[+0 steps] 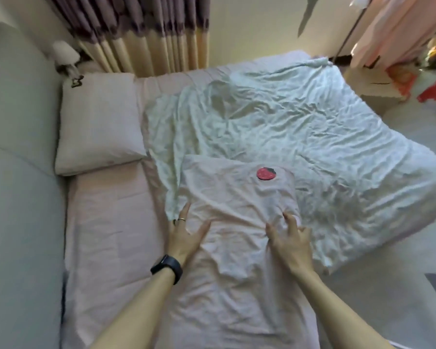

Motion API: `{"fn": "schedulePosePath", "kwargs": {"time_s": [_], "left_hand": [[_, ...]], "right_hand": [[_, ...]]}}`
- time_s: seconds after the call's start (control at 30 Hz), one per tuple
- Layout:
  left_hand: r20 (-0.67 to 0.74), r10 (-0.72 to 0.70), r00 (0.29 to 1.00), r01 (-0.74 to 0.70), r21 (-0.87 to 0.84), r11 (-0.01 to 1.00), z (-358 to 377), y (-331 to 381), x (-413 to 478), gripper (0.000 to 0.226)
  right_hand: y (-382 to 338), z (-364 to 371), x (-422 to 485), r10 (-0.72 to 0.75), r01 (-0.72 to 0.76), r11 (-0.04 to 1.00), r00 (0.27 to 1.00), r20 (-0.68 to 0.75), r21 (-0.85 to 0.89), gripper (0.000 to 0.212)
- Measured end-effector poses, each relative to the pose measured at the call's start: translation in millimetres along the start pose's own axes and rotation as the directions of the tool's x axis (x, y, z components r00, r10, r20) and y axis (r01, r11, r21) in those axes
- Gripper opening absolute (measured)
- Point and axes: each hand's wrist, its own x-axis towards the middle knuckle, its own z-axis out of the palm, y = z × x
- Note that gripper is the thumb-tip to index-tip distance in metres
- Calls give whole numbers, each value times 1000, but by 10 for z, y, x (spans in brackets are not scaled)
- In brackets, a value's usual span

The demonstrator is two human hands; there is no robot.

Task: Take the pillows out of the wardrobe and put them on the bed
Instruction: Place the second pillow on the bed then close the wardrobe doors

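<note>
bed (106, 235) w/ pink sheet is seen filling most of the view, grey padded headboard (18, 172) at the left. a crumpled pale duvet (300, 127) is spread over the far & right part. the strawberry pillow (237, 197) is laid lengthwise on the near side of the bed, its far end overlapping the duvet edge. a 2nd pink pillow (98, 122) is set by the headboard, apart from the 1st. no wardrobe is in view.

handling, as judged: the pillow is expected to be light, soft & floppy. the cover is loose, so it may slide over the filling; nothing fragile. it's best taken at both long edges, filling caught too, not just cloth.

left hand (184, 235) is laid flat at the pillow's left edge, fingers straight & spread, nothing held. right hand (290, 238) is pressed on it nearer the right edge, fingers splayed & slightly arched; the grip is open, no cloth seen pinched.

look: pale pink cover, heavily creased, red strawberry patch (266, 173) near the far end. a black watch (168, 267) is worn on the left wrist, a ring (181, 219) on a left finger.
</note>
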Motion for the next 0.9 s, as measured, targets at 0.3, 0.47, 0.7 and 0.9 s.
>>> {"fn": "schedulePosePath", "kwargs": {"time_s": [0.3, 0.47, 0.7, 0.9], "left_hand": [[-225, -325, 919, 313, -88, 946, -416, -913, -447, 78], [-296, -442, 847, 405, -178, 897, -720, -1378, -679, 78], [-314, -461, 830, 395, -253, 883, -1504, -1996, -394, 76], [-314, -433, 845, 393, -185, 901, -2399, -2300, 299, 77]], "right_hand": [[-262, 907, -86, -179, 228, 968, 921, 346, -106, 61], [-580, 1303, -313, -258, 348, 928, 858, 445, -133, 57], [-1330, 2087, -571, -293, 408, 899, 830, 475, -157, 51], [-2115, 2796, -601, -279, 369, 918, 864, 419, -149, 48]]}}
